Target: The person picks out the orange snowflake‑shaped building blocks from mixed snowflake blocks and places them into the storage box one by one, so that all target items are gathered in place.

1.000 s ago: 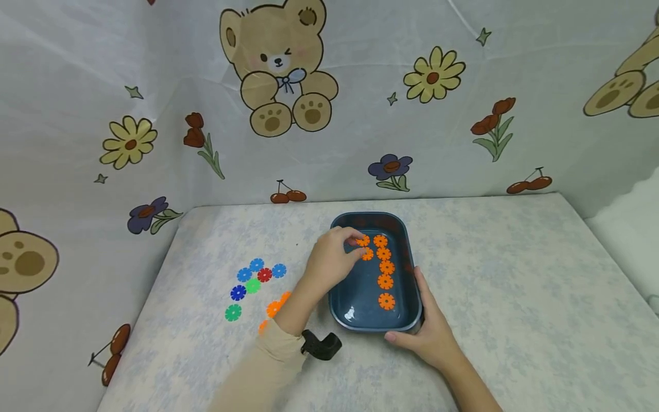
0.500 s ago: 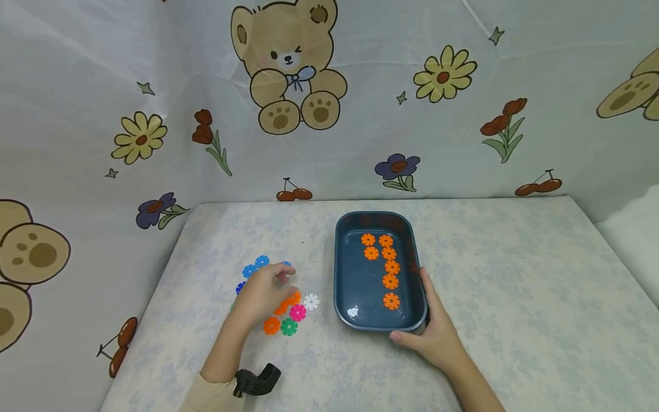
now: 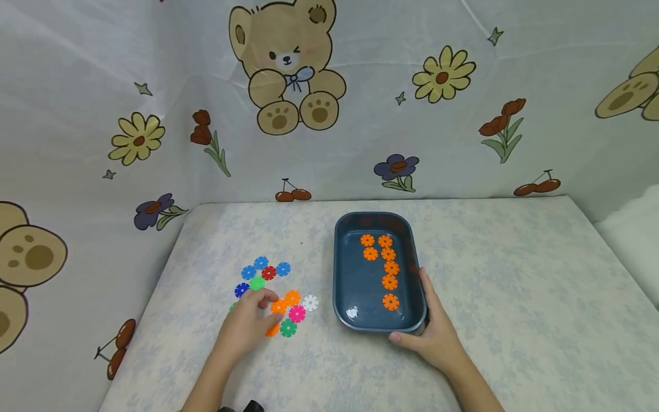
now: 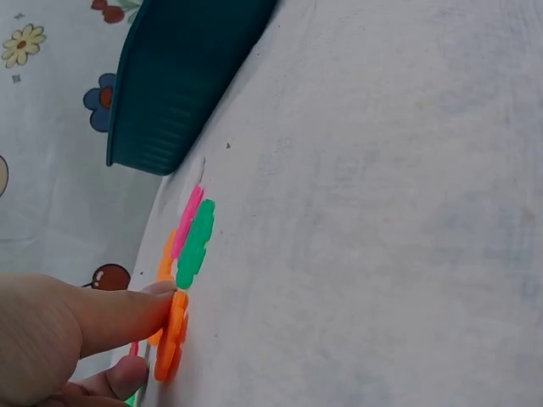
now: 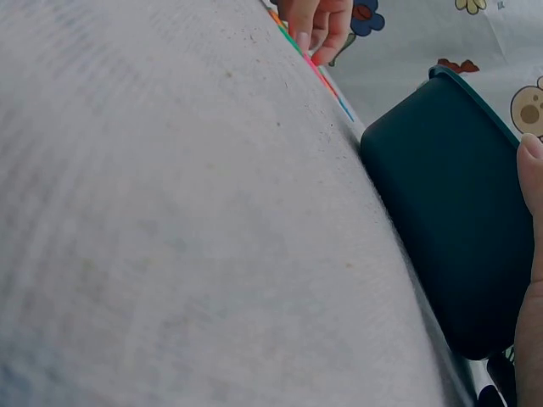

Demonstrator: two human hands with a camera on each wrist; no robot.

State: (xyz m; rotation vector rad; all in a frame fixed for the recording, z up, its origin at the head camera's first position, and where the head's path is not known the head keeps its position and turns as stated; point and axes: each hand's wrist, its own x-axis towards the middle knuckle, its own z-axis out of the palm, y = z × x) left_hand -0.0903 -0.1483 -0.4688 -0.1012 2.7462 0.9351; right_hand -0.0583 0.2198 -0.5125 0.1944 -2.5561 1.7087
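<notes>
Right now, the left hand (image 3: 244, 323) is over the left half of the table (image 3: 515, 320) by an orange disc (image 3: 278, 307), thumb and forefinger apart; I cannot tell whether they touch it. A pink disc (image 3: 297, 313), green disc (image 3: 288, 328) and white disc (image 3: 310, 302) lie boxward of it; three blue discs (image 3: 261, 262) and a red disc (image 3: 269, 273) lie nearer the table's far edge. The right hand (image 3: 437, 340) grips the box (image 3: 355, 286) by its near right corner. Inside, seven orange discs (image 3: 391, 267) lie apart from the near left corner.
</notes>
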